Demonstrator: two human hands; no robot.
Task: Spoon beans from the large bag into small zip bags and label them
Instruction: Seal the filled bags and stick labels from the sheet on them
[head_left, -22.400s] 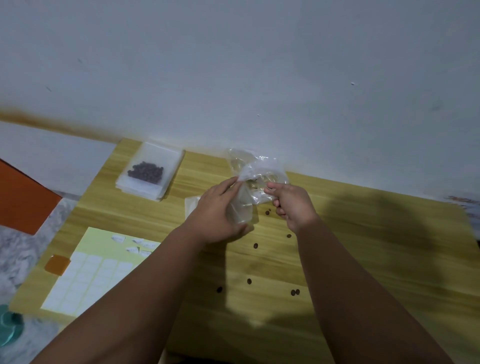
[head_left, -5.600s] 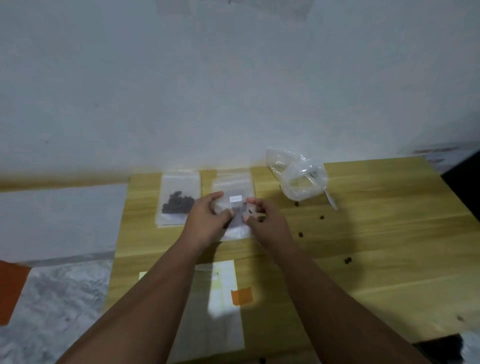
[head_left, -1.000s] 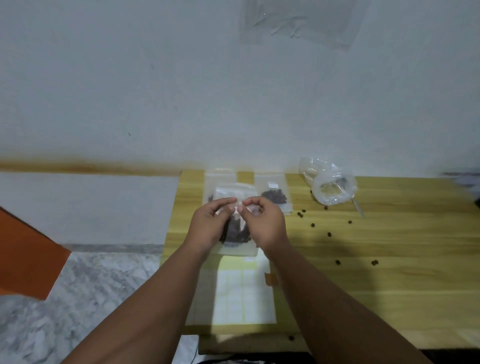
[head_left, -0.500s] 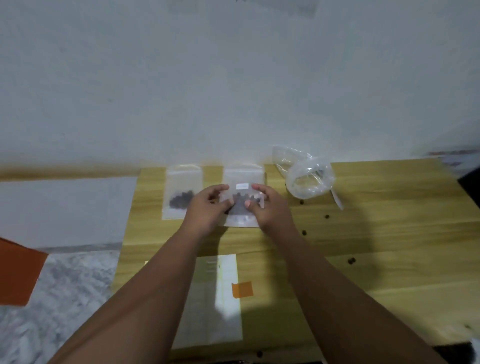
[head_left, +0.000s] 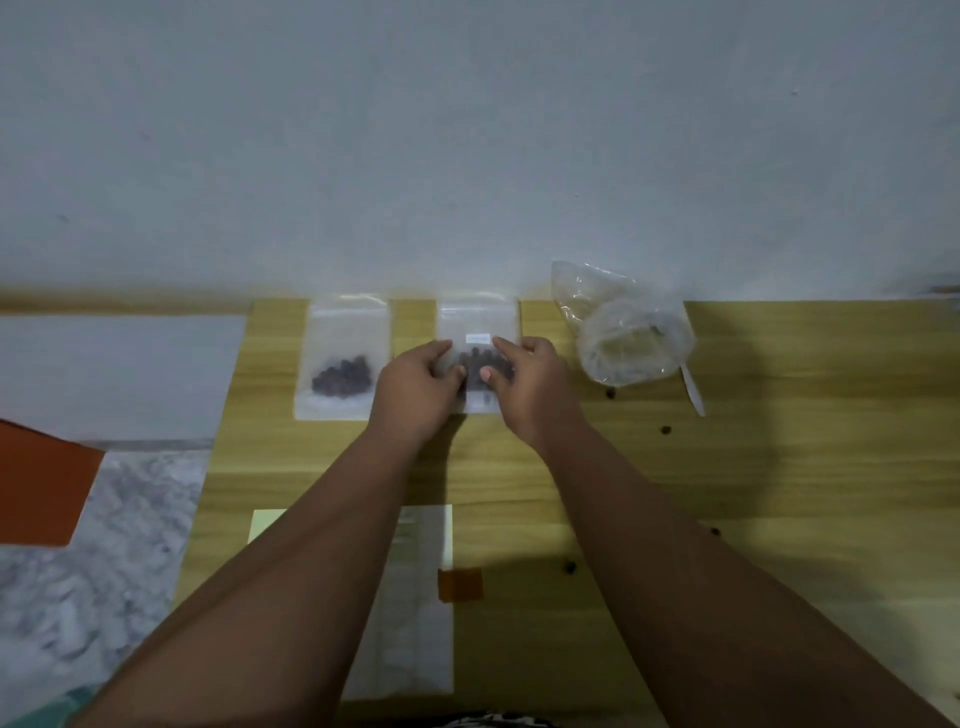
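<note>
A small zip bag (head_left: 478, 326) with dark beans and a white label lies flat on the wooden table (head_left: 779, 467) near the wall. My left hand (head_left: 415, 387) pinches its left side and my right hand (head_left: 527, 382) pinches its right side, thumbs over the beans. To its left lies a second small zip bag (head_left: 343, 358) holding beans. The large clear bag (head_left: 631, 332) sits crumpled to the right, nearly empty, and a white spoon handle (head_left: 693, 389) sticks out beside it.
A label sheet (head_left: 410, 597) with an orange tab (head_left: 460, 584) lies at the table's front, partly under my left forearm. Loose beans (head_left: 665, 429) are scattered on the right half. The table's left edge drops to a marble floor (head_left: 104, 571).
Over the last second the labelled bag went from held up above the table to lying flat beside the other bag. Both hands stay on it.
</note>
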